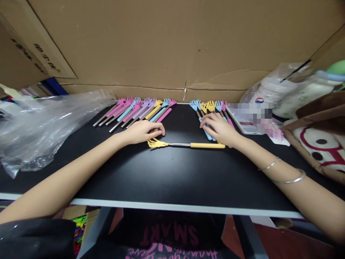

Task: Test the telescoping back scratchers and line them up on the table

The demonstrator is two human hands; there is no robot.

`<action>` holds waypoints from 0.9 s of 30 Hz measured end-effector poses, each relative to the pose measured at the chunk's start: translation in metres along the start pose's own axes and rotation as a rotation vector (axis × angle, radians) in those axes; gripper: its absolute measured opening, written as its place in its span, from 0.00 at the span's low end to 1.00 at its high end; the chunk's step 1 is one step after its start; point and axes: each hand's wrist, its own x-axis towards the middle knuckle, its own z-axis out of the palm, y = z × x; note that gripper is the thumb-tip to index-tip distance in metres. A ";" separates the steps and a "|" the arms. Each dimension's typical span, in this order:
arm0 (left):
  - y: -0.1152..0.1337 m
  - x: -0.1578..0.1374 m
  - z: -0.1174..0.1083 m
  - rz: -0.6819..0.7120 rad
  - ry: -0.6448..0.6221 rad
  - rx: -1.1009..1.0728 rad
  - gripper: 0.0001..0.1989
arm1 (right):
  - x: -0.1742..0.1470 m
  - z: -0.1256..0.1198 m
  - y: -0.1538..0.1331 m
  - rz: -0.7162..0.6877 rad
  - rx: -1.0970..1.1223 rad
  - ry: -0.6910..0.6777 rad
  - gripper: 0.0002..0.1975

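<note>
Single yellow back scratcher [207, 145] lies crosswise on the black desk [172, 172], in front of two groups of the same type. Claw end points left, metal shaft mid, handle right.

Left hand [144, 131] is just above the claw end, palm down, fingers loosely bent. Underside is hidden, so I can't tell if it touches or pinches anything. It also overlaps the near ends of the left group.

Right hand [219, 129] is over the handles of the right group, palm down, thumb and fingers parted. Contact with the handles is unclear.

Left group of scratchers [138, 112]: slanted row, pink, blue, purple and yellow, claws toward the cardboard wall [161, 46]. Right group of scratchers [210, 105]: blue, yellow and pink, claws also at the back, handles partly covered by the hand.

Surroundings: clear plastic bag [54, 122] crumpled at far left. Flat white-edged device [242, 126] right of the right group, screen pixelated. Beyond it, a cup [275, 88] in clear plastic, then a green-topped bottle [299, 95]. Brown-and-white plush item [307, 135] at right edge.
</note>
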 end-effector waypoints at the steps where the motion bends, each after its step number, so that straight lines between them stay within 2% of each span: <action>1: 0.000 0.000 -0.001 -0.005 -0.004 0.008 0.16 | 0.000 0.000 0.000 0.000 -0.004 0.000 0.11; 8: 0.000 -0.001 -0.006 -0.027 -0.045 0.015 0.17 | 0.000 -0.001 0.000 0.004 -0.016 0.005 0.12; 19: -0.002 -0.004 -0.012 -0.035 -0.170 -0.066 0.13 | 0.000 0.001 0.000 -0.010 -0.026 0.004 0.12; 27: -0.001 -0.003 -0.013 -0.023 -0.181 -0.070 0.11 | 0.000 0.001 0.002 -0.013 -0.033 0.003 0.12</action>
